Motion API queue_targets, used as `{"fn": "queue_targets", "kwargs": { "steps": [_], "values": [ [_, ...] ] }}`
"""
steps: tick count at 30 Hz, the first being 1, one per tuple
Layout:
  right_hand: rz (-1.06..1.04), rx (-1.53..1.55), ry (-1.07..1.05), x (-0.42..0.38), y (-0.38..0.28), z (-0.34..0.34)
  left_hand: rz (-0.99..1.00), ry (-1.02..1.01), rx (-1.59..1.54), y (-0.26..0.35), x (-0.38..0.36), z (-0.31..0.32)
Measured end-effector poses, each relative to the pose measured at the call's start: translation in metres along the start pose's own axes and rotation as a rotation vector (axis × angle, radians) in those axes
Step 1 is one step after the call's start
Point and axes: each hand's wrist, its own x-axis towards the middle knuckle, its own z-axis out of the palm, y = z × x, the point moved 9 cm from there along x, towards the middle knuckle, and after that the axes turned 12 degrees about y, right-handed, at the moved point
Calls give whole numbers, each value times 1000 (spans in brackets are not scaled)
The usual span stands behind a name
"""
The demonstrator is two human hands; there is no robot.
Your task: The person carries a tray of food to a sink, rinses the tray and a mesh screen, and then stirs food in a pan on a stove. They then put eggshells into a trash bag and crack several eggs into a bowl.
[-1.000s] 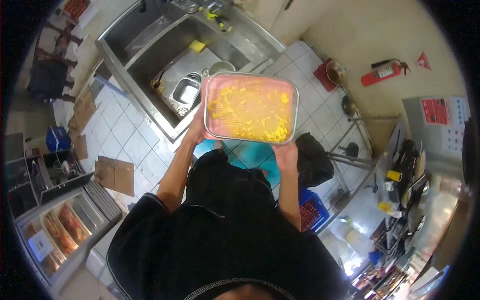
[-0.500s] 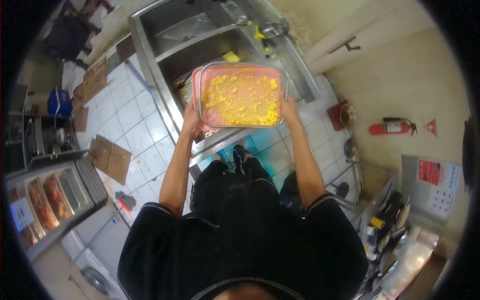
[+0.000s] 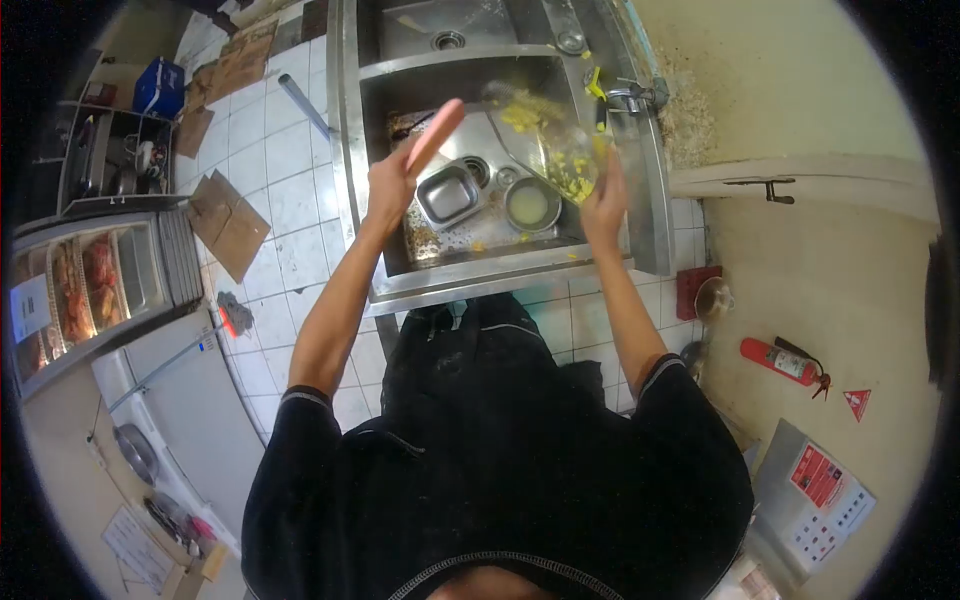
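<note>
My left hand [image 3: 392, 185] is closed on the end of a pink tray [image 3: 436, 137], turned nearly edge-on above the left side of the sink basin. On the right, my right hand [image 3: 605, 197] grips a wire mesh basket [image 3: 507, 150], tilted and blurred by motion. Yellow food bits [image 3: 570, 175] cling to it or fall near it; the blur hides which. Below, in the basin, sit a rectangular metal pan [image 3: 448, 193] and a round metal bowl [image 3: 532, 204] with cloudy liquid. The tray and basket are apart.
The steel sink [image 3: 480, 290] has a second basin beyond. A faucet [image 3: 630, 95] stands at its right, near a yellow-green and black item [image 3: 598, 100]. Cardboard [image 3: 228, 222] lies on the tiled floor to the left. A fire extinguisher [image 3: 785, 362] hangs on the right wall.
The basket and the pink tray, earlier held stacked and level in both hands, are now separated, one in each hand. Both have been tipped up over the basin, and the view has shifted.
</note>
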Motion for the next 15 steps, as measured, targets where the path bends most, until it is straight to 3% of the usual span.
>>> {"fn": "queue_targets", "kwargs": {
  "steps": [1, 4, 5, 8, 12, 15],
  "values": [
    [-60, -64, -81, -17, -3, 8, 2, -71, 163, -2, -2, 9],
    [-330, -112, -326, -87, 2, 33, 35, -174, 104, -16, -19, 31],
    [-436, -107, -404, -106, 1, 38, 343, -123, 109, -4, -27, 32],
    [-631, 52, -634, -143, -12, 42, 253, -252, 174, -18, -51, 43],
    [-502, 106, -578, -102, -3, 55, 306, -270, 159, -21, -53, 43],
    [-520, 10, -507, -74, -14, 47, 173, -216, 140, -15, -39, 33]
  ]
}}
